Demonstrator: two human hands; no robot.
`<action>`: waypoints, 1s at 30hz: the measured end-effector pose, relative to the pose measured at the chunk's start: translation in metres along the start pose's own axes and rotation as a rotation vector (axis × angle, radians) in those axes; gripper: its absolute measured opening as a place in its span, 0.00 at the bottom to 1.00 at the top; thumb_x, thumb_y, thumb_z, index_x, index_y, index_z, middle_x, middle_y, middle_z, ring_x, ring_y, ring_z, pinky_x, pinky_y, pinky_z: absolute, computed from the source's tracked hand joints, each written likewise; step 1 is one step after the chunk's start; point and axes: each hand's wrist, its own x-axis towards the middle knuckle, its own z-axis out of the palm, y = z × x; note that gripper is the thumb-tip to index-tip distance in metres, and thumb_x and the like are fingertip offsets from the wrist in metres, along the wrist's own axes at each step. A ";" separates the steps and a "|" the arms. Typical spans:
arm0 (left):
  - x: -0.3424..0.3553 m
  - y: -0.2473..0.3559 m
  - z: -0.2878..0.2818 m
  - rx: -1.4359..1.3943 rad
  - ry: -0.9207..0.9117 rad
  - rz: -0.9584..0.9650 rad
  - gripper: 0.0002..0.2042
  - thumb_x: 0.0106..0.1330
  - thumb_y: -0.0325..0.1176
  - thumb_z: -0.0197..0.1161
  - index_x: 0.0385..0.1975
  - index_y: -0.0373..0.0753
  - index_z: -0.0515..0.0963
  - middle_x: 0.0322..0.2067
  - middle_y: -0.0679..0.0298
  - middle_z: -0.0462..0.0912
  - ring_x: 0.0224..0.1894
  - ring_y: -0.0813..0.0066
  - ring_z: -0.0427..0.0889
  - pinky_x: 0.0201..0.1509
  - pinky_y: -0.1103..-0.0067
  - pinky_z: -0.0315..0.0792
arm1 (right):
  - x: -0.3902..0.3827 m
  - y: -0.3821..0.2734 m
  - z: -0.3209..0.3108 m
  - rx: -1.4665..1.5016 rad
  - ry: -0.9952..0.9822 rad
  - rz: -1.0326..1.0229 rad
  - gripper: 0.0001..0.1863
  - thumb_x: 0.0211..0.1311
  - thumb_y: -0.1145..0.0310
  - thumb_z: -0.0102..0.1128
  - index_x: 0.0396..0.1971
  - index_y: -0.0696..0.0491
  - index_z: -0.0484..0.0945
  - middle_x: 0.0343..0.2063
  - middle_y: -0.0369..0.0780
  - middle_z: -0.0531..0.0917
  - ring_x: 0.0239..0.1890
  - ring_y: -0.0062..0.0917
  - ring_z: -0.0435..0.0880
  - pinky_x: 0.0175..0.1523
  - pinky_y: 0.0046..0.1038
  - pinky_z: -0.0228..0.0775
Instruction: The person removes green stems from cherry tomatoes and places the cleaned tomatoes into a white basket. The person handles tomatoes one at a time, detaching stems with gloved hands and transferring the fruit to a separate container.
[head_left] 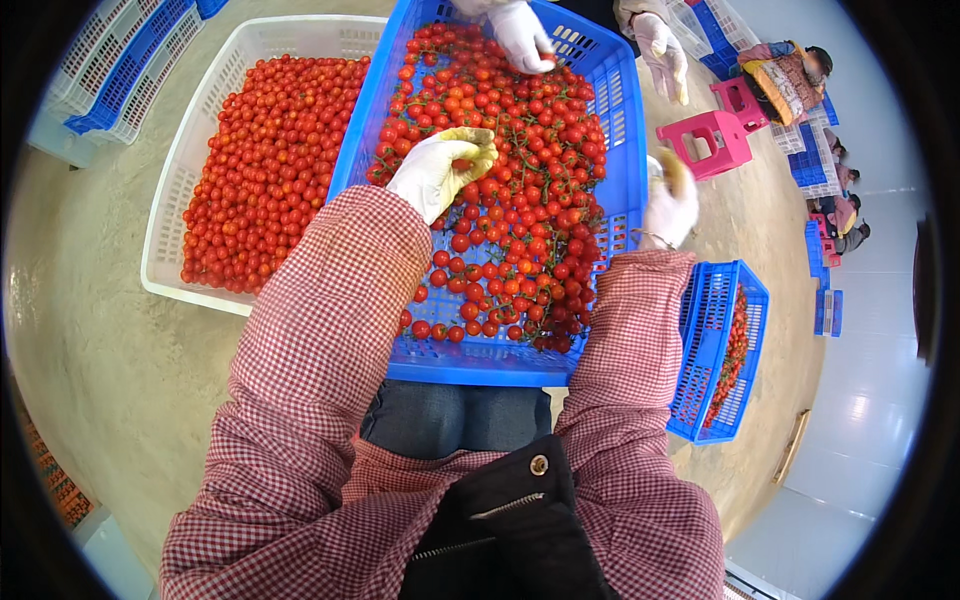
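Note:
Red cherry tomatoes [500, 240], many on green stems, lie spread in a large blue plastic crate [470, 372] before me. My left hand [436, 175], in a white glove with yellowed fingertips, is curled closed over them, and a red tomato shows within its fingers. Past the crate's right rim is my right hand [670, 205], also gloved; its fingers are smeared by motion. A thin stem shows beside its palm. Across the crate, a co-worker's gloved hand [520, 38] touches tomatoes at the far end, while their other gloved hand [662, 55] hangs outside the rim.
On the left, a white crate [165, 235] holds loose, stemless tomatoes. Blue crates [690, 350] with some tomatoes stand on the floor at right. Beyond are pink stools [705, 145], seated people and stacked crates [130, 75].

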 end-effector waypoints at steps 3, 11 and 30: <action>0.002 0.000 -0.003 -0.013 0.033 0.024 0.10 0.64 0.25 0.46 0.40 0.27 0.71 0.36 0.54 0.77 0.38 0.67 0.78 0.40 0.82 0.75 | -0.022 0.003 0.025 0.069 -0.316 0.044 0.13 0.44 0.74 0.56 0.34 0.49 0.80 0.32 0.42 0.79 0.37 0.30 0.78 0.43 0.28 0.69; -0.002 0.004 -0.003 0.131 0.002 -0.075 0.10 0.64 0.32 0.49 0.37 0.32 0.73 0.30 0.62 0.78 0.30 0.79 0.78 0.26 0.88 0.71 | -0.055 0.015 0.081 -0.340 -0.542 0.041 0.13 0.42 0.65 0.61 0.32 0.49 0.80 0.37 0.43 0.76 0.41 0.36 0.74 0.46 0.34 0.68; -0.018 0.002 0.015 0.424 -0.275 -0.256 0.15 0.63 0.44 0.53 0.41 0.39 0.73 0.30 0.68 0.80 0.26 0.84 0.77 0.18 0.90 0.64 | -0.042 -0.062 0.048 1.491 -0.873 0.625 0.23 0.50 0.71 0.62 0.46 0.65 0.68 0.45 0.48 0.75 0.47 0.32 0.76 0.52 0.30 0.70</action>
